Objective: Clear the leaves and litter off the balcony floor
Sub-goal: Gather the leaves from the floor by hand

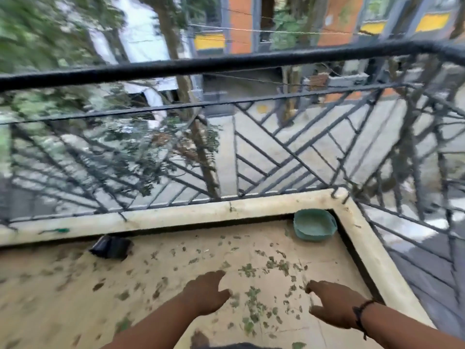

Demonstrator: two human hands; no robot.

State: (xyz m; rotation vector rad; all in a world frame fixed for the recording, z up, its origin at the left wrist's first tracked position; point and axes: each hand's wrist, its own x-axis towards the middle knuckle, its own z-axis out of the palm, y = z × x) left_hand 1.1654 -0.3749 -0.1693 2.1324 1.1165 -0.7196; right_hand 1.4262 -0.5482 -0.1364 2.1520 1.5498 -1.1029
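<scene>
Leaf-strewn balcony floor (pixel 75 293) inside a black railing (pixel 226 64), both hands' fingers (pixel 221 274) loose, holding nothing

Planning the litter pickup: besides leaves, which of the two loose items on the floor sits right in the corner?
The teal bowl, tucked into the far right corner; the black bag lies midway along the far curb.

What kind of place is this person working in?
Most likely an upstairs balcony: a dark metal railing runs along a pale raised kerb, with a street and trees below, and small leaves litter the sandy-coloured floor.
</scene>
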